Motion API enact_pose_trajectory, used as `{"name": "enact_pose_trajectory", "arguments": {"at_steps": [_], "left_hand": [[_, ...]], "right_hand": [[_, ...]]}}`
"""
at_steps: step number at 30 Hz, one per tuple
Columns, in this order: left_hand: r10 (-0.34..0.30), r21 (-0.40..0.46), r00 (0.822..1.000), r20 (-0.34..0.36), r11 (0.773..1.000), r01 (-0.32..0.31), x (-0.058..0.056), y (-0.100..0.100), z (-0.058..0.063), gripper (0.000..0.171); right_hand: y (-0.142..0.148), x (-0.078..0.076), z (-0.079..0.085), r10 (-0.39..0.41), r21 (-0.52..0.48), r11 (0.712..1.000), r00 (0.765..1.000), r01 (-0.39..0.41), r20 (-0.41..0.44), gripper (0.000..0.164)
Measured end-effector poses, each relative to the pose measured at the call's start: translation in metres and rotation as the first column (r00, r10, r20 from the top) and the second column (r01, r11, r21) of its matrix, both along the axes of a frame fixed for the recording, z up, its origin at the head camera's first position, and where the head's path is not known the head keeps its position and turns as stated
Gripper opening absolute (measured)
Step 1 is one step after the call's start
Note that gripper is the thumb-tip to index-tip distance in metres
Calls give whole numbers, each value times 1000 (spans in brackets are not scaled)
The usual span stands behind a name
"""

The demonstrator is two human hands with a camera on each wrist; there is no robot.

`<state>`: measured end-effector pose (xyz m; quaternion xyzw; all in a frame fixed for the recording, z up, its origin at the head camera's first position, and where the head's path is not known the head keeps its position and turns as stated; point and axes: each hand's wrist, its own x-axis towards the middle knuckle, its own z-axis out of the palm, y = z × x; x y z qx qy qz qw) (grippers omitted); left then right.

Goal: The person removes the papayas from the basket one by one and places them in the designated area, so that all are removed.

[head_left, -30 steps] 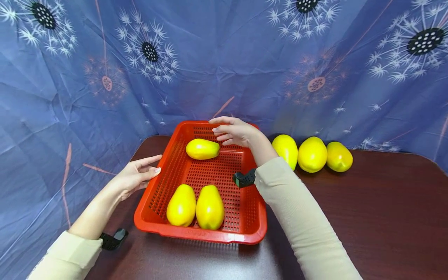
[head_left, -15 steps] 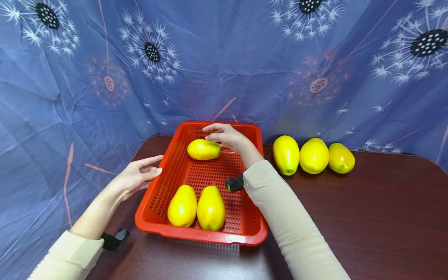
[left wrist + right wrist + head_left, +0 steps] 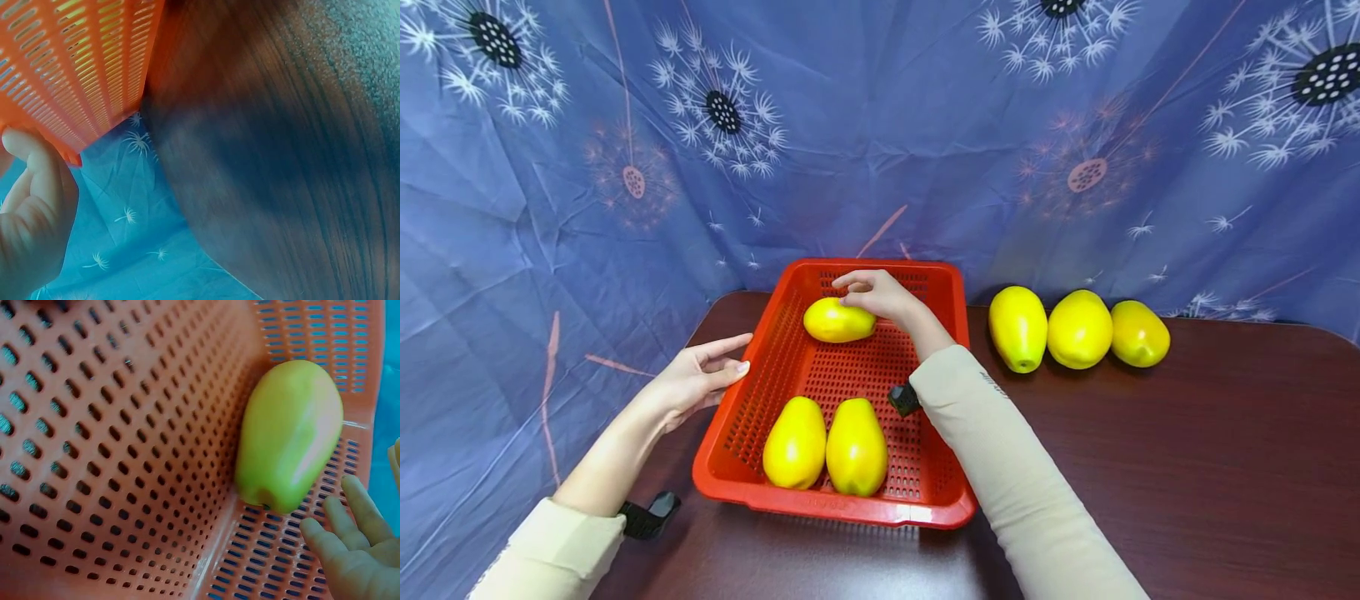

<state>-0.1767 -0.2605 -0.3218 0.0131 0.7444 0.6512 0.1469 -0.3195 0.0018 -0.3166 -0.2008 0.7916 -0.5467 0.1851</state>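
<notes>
The right hand [image 3: 883, 297], fingers slightly spread, hangs by the papaya [image 3: 837, 322] in the far part of the red basket [image 3: 850, 367]. Its smooth skin looks firm, probably slippery; better to grasp around the middle. The left hand [image 3: 695, 379], thumb and forefinger apart, touches the basket's side.

We count six yellow fruits [image 3: 857, 448] in all: three inside one red basket [image 3: 850, 507] and three beside it on one surface [image 3: 1225, 433]. We also count one left hand [image 3: 692, 383], one right hand [image 3: 880, 298], two cream sleeves [image 3: 1015, 467] and two black wrist devices [image 3: 651, 515]. On one blue cloth [image 3: 865, 192] we make out four dark-centred flower heads [image 3: 723, 112] and two pink-centred flower heads [image 3: 634, 181].
</notes>
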Motion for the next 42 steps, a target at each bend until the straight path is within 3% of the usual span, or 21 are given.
{"name": "enact_pose_trajectory", "arguments": {"at_steps": [16, 26, 30, 36, 42], "left_hand": [[-3, 14, 1000, 3, 1000, 3, -3, 2, -3, 65], [2, 22, 1000, 3, 1000, -2, -3, 0, -4, 65], [2, 28, 1000, 1, 1000, -2, -3, 1, -5, 65], [24, 25, 1000, 10, 999, -24, -2, 1, -4, 67], [6, 33, 1000, 10, 999, -6, -2, -1, 0, 67]], "right_hand": [[-2, -4, -12, 145, 206, 970, 986, -127, -76, 38], [-7, 0, -15, 277, 305, 920, 958, -244, -69, 42], [-10, 1, -16, 304, 340, 905, 948, -256, -94, 44], [-17, 1, -20, 321, 357, 893, 943, -273, -81, 51], [-20, 2, -21, 307, 290, 910, 952, -295, 3, 59]]}}
